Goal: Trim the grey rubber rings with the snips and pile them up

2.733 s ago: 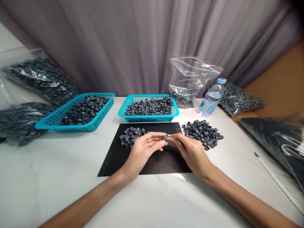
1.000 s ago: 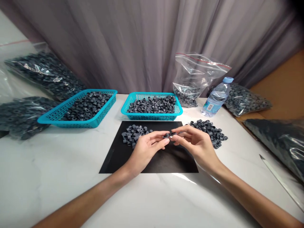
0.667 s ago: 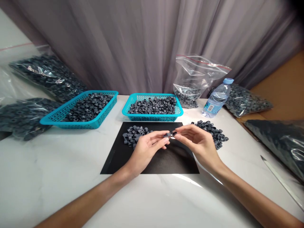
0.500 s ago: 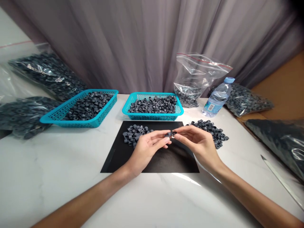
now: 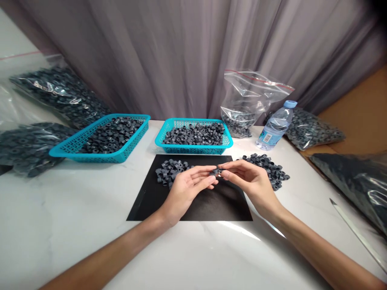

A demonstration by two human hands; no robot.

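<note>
Over the black mat, my left hand pinches a small dark grey plastic ring between thumb and fingertips. My right hand pinches a second small dark ring, held end to end against the first. Fingertips partly cover both pieces, so whether they are joined cannot be told. A pile of loose grey rings lies on the mat behind my left hand. Another pile of grey pieces lies on the table behind my right hand.
Two turquoise baskets, one at left and one in the middle, hold many grey pieces. A zip bag and a water bottle stand at back right. A pointed blade-like strip lies at right. More filled bags lie at left.
Both hands stay almost in place, still pinching the rings. The ring in my right hand has turned slightly and its opening shows less. The view has shifted a little.
</note>
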